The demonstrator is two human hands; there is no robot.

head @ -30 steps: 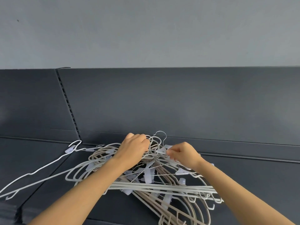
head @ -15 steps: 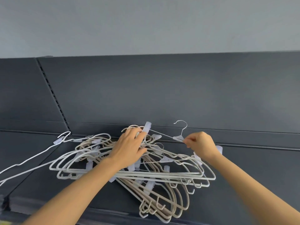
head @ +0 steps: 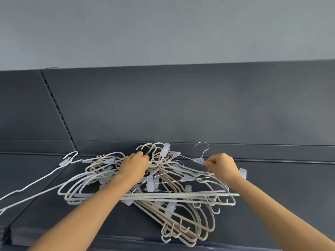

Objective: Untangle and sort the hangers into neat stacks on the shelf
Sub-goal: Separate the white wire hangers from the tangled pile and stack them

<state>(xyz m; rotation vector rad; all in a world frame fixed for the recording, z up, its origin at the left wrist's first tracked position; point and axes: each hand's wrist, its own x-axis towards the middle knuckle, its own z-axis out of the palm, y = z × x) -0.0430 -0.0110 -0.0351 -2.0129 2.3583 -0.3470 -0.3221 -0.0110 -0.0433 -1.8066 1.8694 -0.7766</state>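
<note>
Where heaped on shelf (head: 281, 196): hangers (head: 181, 195), tangled.
Left hand (head: 134, 164): fingers (head: 143, 157) curled round hangers.
Right hand (head: 223, 164): fingers (head: 208, 163) pinching clip hanger (head: 198, 160).

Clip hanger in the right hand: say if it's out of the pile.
Partly out: right hand pinches the clip hanger raised, hook upright; its left end overlaps the pile; snagged, cannot tell.

Looks like a clothes shop.
Dark metal shelf (head: 272, 205), slotted upright (head: 58, 113) upper left, tangled hangers (head: 181, 195) lower centre.
</note>
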